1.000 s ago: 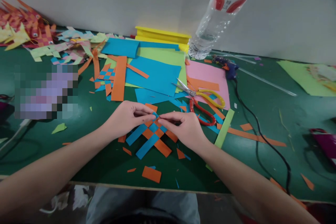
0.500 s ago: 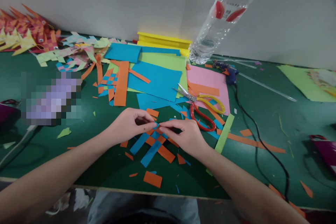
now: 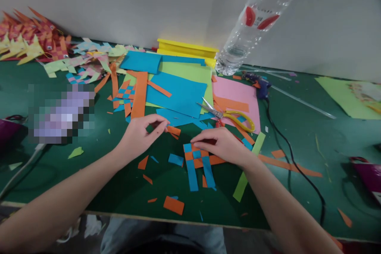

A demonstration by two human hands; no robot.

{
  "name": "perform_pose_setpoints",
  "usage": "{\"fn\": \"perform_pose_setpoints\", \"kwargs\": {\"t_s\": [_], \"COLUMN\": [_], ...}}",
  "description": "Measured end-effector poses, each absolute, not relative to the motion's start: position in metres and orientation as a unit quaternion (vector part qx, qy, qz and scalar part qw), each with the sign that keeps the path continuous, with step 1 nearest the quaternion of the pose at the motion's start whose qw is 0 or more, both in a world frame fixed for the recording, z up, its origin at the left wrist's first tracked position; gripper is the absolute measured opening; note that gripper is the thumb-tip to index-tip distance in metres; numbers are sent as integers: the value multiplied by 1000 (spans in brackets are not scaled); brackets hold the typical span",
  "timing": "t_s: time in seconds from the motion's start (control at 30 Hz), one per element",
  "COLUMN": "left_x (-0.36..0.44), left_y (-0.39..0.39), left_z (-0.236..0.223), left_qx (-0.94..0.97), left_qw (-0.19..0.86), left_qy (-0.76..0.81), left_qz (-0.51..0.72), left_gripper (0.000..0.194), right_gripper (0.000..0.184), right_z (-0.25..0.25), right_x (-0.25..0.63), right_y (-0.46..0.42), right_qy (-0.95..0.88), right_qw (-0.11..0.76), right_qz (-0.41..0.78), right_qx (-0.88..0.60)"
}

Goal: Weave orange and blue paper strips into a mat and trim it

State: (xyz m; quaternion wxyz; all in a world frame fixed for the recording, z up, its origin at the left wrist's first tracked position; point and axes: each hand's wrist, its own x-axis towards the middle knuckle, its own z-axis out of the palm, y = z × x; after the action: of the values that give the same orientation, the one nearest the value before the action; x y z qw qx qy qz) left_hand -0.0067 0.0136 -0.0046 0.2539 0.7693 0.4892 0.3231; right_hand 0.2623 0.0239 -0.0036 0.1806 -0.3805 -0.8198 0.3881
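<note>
My right hand [image 3: 218, 143] pinches the upper edge of a woven paper piece [image 3: 197, 154], a small blue and orange checkered weave. Two blue tails hang from it toward me, and an orange one sticks out to the right under the hand. My left hand [image 3: 145, 131] is apart from the weave, thumb and forefinger together at the left end of some small orange paper strips [image 3: 174, 130]. Whether those fingers grip a strip is hidden. Behind my right hand lie scissors [image 3: 238, 119] with a yellow handle; the red handle is mostly covered.
Blue sheets [image 3: 178, 91], a pink sheet [image 3: 235, 87] and a clear bottle [image 3: 253, 24] stand or lie toward the wall. A glue gun [image 3: 262, 87] trails a black cord [image 3: 293, 154]. At left are a blurred phone [image 3: 62, 115] and paper fish [image 3: 32, 43]. Scraps litter the table.
My hands have parted. The left has let go of the weave and moved left to the orange strips. The right has shifted right with the weave, which has turned.
</note>
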Motion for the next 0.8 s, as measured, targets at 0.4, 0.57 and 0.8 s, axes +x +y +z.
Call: {"fn": "perform_pose_setpoints", "kwargs": {"t_s": [0.4,0.57,0.8], "left_x": [6,4,5], "left_y": [6,8,10], "left_z": [-22,-22,-23], "left_qx": [943,960,962], "left_qw": [3,-26,-25], "left_qy": [249,217,209], "left_qz": [219,175,172], "left_gripper": [23,19,14], "right_gripper": [15,31,40], "right_z": [-16,-19,-19], "right_x": [255,252,248], "right_y": [20,15,11], "right_qy": [-929,-944,-950], "right_qw": [277,245,230], "right_qz": [-21,5,18], "right_qx": [-244,-220,-210]}}
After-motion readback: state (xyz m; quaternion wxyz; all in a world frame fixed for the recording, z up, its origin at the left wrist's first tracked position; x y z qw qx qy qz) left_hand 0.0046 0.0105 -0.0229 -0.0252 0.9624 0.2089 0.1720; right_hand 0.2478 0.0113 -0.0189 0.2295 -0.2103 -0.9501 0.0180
